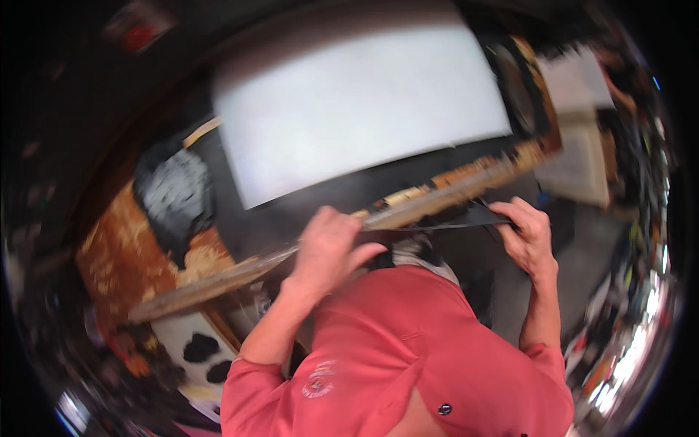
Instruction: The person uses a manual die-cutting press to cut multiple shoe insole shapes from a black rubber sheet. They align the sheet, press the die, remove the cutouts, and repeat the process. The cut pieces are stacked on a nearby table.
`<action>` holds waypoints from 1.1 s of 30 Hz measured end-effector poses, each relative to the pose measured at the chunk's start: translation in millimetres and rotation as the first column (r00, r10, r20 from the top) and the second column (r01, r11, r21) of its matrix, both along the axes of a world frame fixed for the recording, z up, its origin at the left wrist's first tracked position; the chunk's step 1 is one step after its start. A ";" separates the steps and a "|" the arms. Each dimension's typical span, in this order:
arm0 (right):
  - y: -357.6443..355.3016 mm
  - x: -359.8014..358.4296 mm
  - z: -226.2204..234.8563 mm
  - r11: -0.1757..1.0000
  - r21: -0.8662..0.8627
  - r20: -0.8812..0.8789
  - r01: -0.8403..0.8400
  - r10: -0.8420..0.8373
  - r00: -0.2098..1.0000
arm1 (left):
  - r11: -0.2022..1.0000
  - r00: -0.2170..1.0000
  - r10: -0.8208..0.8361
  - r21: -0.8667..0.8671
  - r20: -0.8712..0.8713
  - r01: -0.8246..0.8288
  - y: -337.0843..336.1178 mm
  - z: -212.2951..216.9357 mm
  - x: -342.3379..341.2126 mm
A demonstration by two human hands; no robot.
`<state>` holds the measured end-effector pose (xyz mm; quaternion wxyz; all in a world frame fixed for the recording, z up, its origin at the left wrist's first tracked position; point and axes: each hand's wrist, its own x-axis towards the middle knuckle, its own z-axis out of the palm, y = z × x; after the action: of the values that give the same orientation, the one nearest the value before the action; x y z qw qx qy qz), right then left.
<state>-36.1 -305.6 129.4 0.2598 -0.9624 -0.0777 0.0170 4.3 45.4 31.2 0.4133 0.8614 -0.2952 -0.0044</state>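
My right hand pinches the right end of a thin, dark, flexible sheet in front of the bench. That sheet stretches leftward along the bench's front edge toward my left hand. At the wooden bench edge, my left hand has its thumb stretched out to the right. Its other fingers are blurred and partly hidden, so whether they grip the sheet's left end is unclear. A large white sheet lies beyond both hands, on the dark bench surface.
A crumpled dark bundle with a grey patch lies on the bench's worn left end. Pale papers or boards stand right of the bench. A white board with black patches is at lower left. Blurred clutter lines the right side.
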 end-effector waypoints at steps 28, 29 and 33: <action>-68.6 -467.8 -63.7 0.702 0.007 -0.057 0.712 -0.711 0.701 | 0.773 0.779 -0.623 0.206 0.066 0.600 -168.6 -52.2 -138.2; -71.5 -485.2 -64.6 0.682 0.011 -0.082 0.731 -0.728 0.681 | 0.769 0.794 -0.608 0.230 -0.024 0.596 -180.5 -48.4 -145.1; -78.9 -535.8 -75.7 0.644 -0.019 -0.155 0.765 -0.758 0.634 | 0.683 0.762 -0.566 0.340 -0.314 0.647 -215.6 -43.0 -173.7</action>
<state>-571.9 -384.4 53.7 0.2710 -0.8947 0.3543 -0.0246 -169.4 -170.2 -11.8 0.2138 0.7785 -0.5164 -0.2856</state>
